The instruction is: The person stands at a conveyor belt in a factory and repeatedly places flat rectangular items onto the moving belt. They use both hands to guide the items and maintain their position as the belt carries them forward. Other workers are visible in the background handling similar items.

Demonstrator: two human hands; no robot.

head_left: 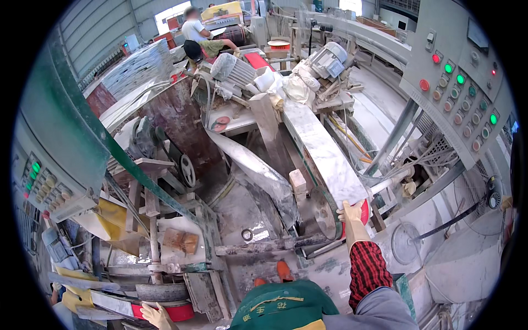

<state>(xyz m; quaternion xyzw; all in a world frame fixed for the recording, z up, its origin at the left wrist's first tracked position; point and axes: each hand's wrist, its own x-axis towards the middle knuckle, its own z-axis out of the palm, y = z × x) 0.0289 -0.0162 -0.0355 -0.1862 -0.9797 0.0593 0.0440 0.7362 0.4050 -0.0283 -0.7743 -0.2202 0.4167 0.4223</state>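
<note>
My right hand [353, 214], in a pale cream glove, reaches forward to the near end of a long white marble strip [327, 154]. Its fingers are stretched out against the strip's end, beside a red band [364, 212] on the conveyor. The strip lies lengthwise on a narrow belt conveyor [324, 212]. At the lower left, my left hand [157, 315], gloved alike, has its fingers apart next to the red end band [179, 313] of a second conveyor. Another pale stone strip [113, 303] lies there, just beyond that hand.
Control panels with lit buttons stand at right [459, 82] and left [49, 181]. Grey motors [234, 69] sit atop the machine. A spoked pulley [187, 169] and a curved metal guard [253, 165] occupy the middle. A co-worker [195, 30] is at the back, near stacked slabs [135, 69].
</note>
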